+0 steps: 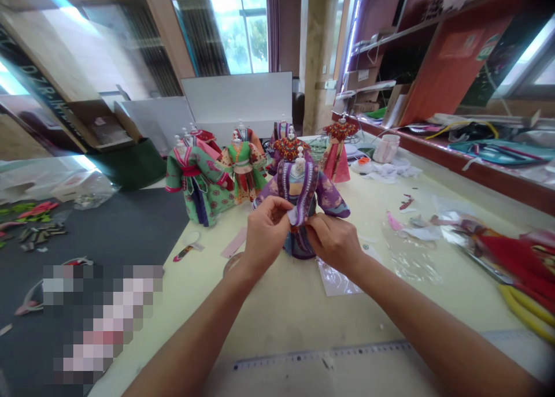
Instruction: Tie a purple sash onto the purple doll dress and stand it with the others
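Note:
A small purple robe (332, 195) with patterned trim and wide sleeves stands upright on a miniature dress stand, whose white beaded top (299, 161) shows at the neck. In front of its waist, my left hand (266, 229) is closed in a pinch on a small white piece (292, 216), possibly cloth or paper. My right hand (336, 237) is closed at the other side of the waist, fingertips pinching the robe's front by the trim. The fingers partly cover the waist.
Behind stand several more miniature costumes, among them a green robe (203, 183) and a red-collared pink dress (340, 148). A ruler (321, 353) lies along the near table. Clear plastic bags (410, 258) and red fabric (520, 264) are at right; a dark mat (130, 229) is at left.

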{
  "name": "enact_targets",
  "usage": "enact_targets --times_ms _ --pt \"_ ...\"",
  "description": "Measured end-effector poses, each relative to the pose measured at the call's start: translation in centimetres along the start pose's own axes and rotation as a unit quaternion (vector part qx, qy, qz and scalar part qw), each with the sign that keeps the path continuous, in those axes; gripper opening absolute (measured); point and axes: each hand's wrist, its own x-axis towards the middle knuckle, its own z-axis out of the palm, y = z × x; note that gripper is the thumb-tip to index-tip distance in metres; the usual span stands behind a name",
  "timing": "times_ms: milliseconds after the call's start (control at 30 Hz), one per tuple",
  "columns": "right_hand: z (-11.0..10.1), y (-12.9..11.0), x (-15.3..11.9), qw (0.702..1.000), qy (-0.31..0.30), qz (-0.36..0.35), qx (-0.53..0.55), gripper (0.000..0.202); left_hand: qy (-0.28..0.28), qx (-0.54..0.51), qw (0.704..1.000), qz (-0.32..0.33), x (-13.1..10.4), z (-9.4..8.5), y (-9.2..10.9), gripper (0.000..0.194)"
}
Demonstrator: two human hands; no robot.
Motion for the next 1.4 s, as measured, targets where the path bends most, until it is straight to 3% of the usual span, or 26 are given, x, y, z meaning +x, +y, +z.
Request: enact_targets --times_ms 267,667,833,1033,1133,1233,1400 --pt "-0.1 0.1 0.1 0.999 0.041 -0.002 -0.015 0.020 -0.059 0.145 0.988 0.015 -0.1 0.4 -0.5 0.006" --pt "-0.1 0.3 -0.1 0.999 0.026 0.034 0.020 0.021 -0.130 0.310 0.941 0.050 0.3 0.3 -0.2 0.011" --pt "-0.2 0.4 0.1 0.998 0.015 0.044 0.043 0.020 -0.145 0.269 0.952 0.031 0.8 0.2 -0.5 0.010" --pt "-0.7 0.4 -0.2 0.990 -0.002 0.102 0.101 0.011 -0.190 0.122 0.974 -0.020 1.1 0.2 -0.8 0.014" --pt "-1.5 -0.5 -1.3 0.970 0.011 0.164 0.178 0.009 -0.188 0.096 0.977 -0.036 1.1 0.2 -0.8 0.015" --pt "-2.1 -1.6 -2.5 0.940 -0.032 0.237 0.243 0.010 -0.183 0.090 0.978 -0.037 1.1 0.2 -0.8 0.013" --pt "-1.6 -2.1 -1.9 0.845 -0.089 0.372 0.373 0.020 -0.187 0.089 0.978 -0.027 1.1 0.2 -0.9 0.014"
